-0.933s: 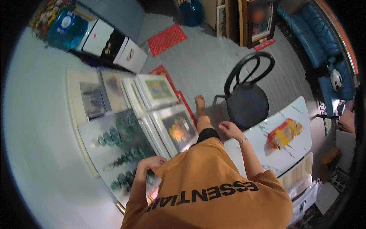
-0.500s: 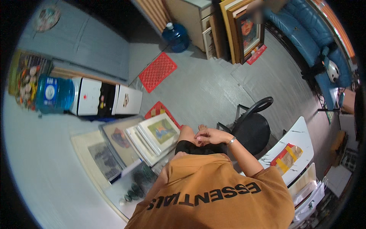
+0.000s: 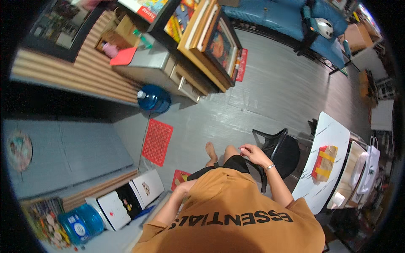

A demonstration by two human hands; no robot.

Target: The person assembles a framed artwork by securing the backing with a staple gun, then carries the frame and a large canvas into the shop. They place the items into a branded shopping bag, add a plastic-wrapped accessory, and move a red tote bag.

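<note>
My right hand (image 3: 252, 153) hangs in front of my right thigh, fingers loosely bent and a little apart, with nothing visible in them. On that wrist sits a metal bracelet (image 3: 270, 167). Nearest to this hand is a black chair (image 3: 287, 156) with a rounded back and seat. My left hand (image 3: 189, 186) is low at my left side, by the black shorts (image 3: 236, 165); the orange-brown T-shirt (image 3: 228, 198) hides its fingers. Beyond it a red mat (image 3: 179, 176) shows in part. One bare foot (image 3: 210, 148) is on the grey floor.
A marble-patterned table (image 3: 307, 185) at right carries a red and yellow package (image 3: 325, 163). Ahead are framed pictures (image 3: 219, 46), a cabinet (image 3: 156, 63), a blue water bottle (image 3: 155, 99) and a red mat (image 3: 157, 142). At left is a water dispenser (image 3: 110, 211); far right, a blue sofa (image 3: 270, 17).
The view has turned left and I have moved forward; the cabinet and wall panel have come into view. The stacked pictures at my left are mostly out of sight. My right hand stays loosely bent.
</note>
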